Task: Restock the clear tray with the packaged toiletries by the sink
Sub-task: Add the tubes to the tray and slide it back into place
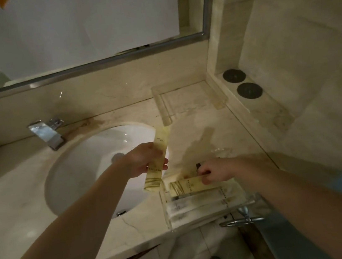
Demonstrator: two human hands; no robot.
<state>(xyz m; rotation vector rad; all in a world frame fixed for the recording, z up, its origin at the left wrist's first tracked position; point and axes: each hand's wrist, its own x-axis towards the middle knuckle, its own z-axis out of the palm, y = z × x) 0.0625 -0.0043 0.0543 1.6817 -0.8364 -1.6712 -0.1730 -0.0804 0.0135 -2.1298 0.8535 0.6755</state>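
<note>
Head view: the left hand (146, 160) grips 1 long cream packet (156, 161) around its middle, fingers curled round it, holding it upright over the sink (78, 164) edge, probably kept ready as the next item. The right hand (212, 170) pinches the end of a second packet (190, 186) between thumb and fingers, laying it flat at the far rim of the clear tray (166, 209), which sits at the table's (22, 205) front edge just right of the sink. More packets already lie flat inside the tray, side by side, so this 1 seems lined up to match. A second clear tray (163, 108) stands well apart near the wall.
</note>
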